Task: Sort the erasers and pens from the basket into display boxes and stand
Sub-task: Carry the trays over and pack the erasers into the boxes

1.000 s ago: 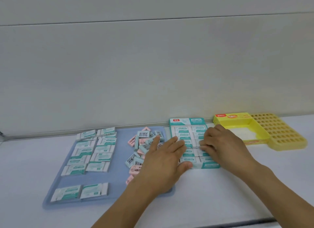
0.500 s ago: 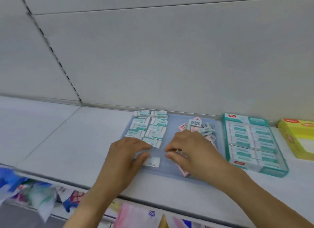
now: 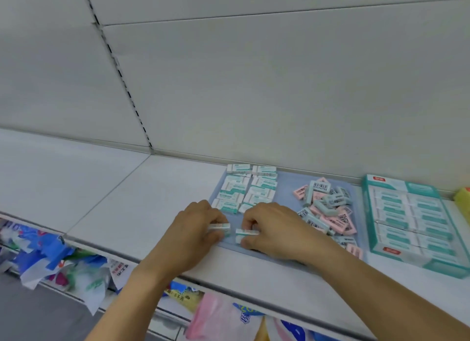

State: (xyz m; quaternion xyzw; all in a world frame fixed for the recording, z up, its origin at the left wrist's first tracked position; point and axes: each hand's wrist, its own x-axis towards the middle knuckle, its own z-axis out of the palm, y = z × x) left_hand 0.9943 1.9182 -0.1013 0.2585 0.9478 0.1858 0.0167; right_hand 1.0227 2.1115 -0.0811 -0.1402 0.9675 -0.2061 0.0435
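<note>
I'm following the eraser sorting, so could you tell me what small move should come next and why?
Probably carry both erasers right to the teal display box. The left hand grips one white-and-teal eraser and the right hand another, both over the blue tray.

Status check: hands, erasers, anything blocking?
Left hand pinches one eraser; right hand pinches another eraser. Both over the blue tray, near edge. Teal box on the right looks full. Nothing blocking.
</note>
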